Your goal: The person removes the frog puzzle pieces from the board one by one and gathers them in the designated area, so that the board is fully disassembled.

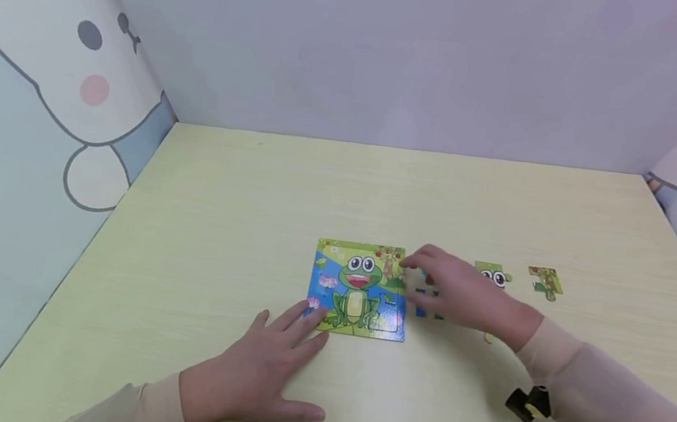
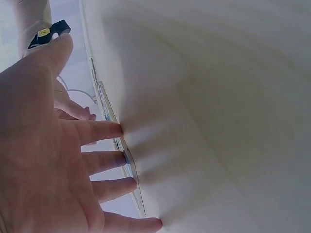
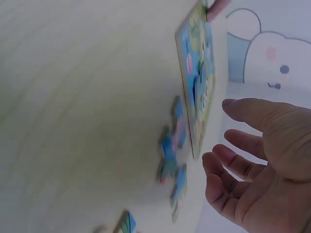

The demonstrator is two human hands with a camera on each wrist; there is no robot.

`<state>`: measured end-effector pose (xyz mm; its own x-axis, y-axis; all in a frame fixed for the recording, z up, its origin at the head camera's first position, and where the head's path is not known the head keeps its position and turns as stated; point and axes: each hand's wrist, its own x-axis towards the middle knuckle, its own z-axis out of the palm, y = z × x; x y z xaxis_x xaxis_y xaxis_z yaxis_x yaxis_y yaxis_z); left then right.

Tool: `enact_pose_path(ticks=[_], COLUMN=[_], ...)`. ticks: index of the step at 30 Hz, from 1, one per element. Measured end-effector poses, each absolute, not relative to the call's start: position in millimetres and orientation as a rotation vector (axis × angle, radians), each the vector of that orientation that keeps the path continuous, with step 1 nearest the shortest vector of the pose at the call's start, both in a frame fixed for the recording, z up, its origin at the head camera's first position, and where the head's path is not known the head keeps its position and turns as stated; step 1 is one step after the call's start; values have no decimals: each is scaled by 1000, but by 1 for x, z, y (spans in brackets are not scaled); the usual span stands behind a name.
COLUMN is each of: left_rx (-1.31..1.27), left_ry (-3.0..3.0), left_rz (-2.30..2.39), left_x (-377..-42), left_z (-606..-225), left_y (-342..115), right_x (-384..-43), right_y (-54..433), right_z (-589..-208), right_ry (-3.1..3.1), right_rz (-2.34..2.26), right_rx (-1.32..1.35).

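Note:
A frog jigsaw puzzle board (image 1: 354, 304) lies flat in the middle of the table, mostly covered by its picture. My left hand (image 1: 263, 364) is spread out, with fingertips resting on the board's lower left corner and the tabletop beside it. Over the board's right edge hovers my right hand (image 1: 465, 288); its fingers are loosely bent, and nothing shows between thumb and fingers in the right wrist view. Below that hand lie loose blue puzzle pieces (image 3: 170, 150), partly hidden by it in the head view. The board (image 3: 187, 58) shows a dark gap near its right side in the right wrist view.
Right of my right hand lie a puzzle piece with frog eyes (image 1: 493, 276) and one with a tree (image 1: 546, 282). Another piece (image 1: 488, 338) peeks out under the wrist. Walls with cartoon drawings (image 1: 98, 58) border the pale wooden table (image 1: 215, 200).

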<state>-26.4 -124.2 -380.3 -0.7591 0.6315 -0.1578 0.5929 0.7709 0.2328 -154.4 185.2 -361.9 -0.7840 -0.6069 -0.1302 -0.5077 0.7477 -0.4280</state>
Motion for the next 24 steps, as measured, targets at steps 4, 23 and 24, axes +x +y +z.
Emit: enact_pose_path(ticks=[4, 23, 24], left_rx=[941, 933, 934], left_ry=[2725, 2713, 2713], left_rz=[259, 255, 254], left_x=[-27, -28, -28], left_z=[-380, -382, -382], left_y=[-124, -124, -124], right_x=[-152, -160, -161], right_y=[163, 139, 138], right_z=[-375, -383, -382], right_ry=[2716, 2670, 2672], right_rz=[-470, -527, -526], right_rx=[-944, -889, -893])
